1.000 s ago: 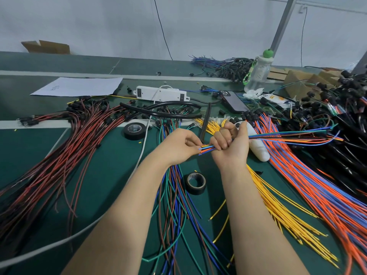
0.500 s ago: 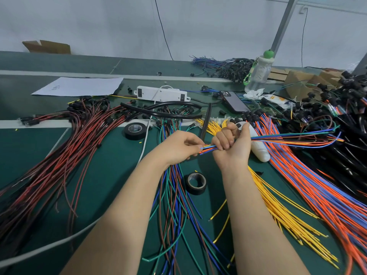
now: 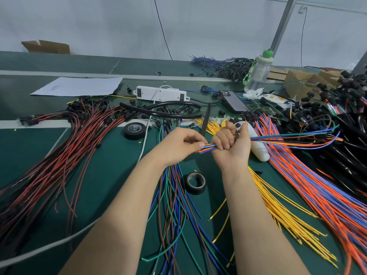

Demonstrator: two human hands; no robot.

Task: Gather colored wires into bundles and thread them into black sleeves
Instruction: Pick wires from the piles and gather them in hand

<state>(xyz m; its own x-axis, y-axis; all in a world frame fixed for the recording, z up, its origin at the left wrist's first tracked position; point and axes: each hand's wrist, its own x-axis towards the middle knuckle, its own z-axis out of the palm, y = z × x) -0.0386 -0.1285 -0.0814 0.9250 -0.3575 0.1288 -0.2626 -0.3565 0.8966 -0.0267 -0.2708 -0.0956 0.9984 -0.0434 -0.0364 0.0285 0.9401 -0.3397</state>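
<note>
The right hand (image 3: 232, 149) is closed in a fist round the wire bundle (image 3: 294, 138), palm up. The blue, orange and green strands trail off to the right, over the heap of black connectors (image 3: 349, 124). The left hand (image 3: 178, 144) has its fingers curled, pinching the short tips that poke out of the fist. A black sleeve (image 3: 206, 118) stands up just behind those fingers, and whether the left hand also has hold of it cannot be told from here. The danger looks plain: the tips sit uneven, so one strand could catch on the sleeve mouth and fold back, or slide out of the fist and break up the bundle. The long tails could also snag on the connectors and drag as the bundle is fed. Room is tight. Loose coloured wires (image 3: 174, 205) run under both forearms, yellow wires (image 3: 282, 213) fan out just beside the right wrist, and orange and blue wires (image 3: 321, 195) crowd the right side. A tape roll (image 3: 195, 183) sits near between the arms, and a white tube (image 3: 260, 151) lies just beyond the right hand. The only bare patch of the green surface (image 3: 111, 171) lies to the left, before the red and brown wires (image 3: 59, 155). The hands are up off the surface, and that appears the safest place to do the threading.
</note>
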